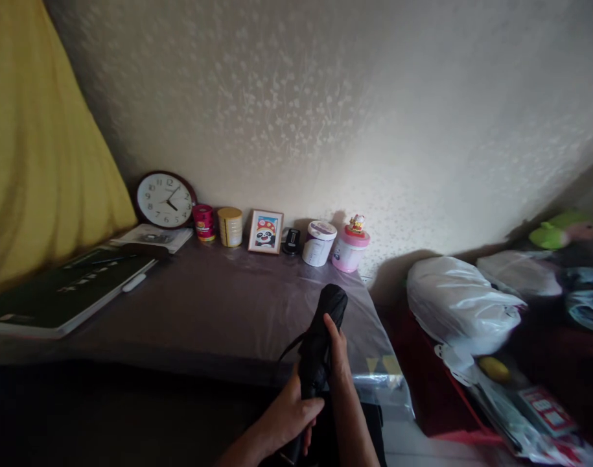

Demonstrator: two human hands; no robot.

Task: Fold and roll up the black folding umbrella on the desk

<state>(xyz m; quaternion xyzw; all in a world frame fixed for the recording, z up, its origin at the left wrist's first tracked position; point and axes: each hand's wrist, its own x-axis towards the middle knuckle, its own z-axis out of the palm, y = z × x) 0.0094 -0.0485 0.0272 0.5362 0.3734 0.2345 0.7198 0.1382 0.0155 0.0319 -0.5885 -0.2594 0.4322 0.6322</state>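
Note:
A folded black umbrella is held over the near right corner of a table covered in clear plastic. My left hand is wrapped round its lower part near the handle. My right hand lies along its right side, fingers pressed against the black fabric higher up. A thin black strap hangs from the umbrella toward the left.
Along the wall stand a round clock, a red tin, a yellow tin, a small panda picture, a white tub and a pink jar. A book lies at left. White bags pile at right.

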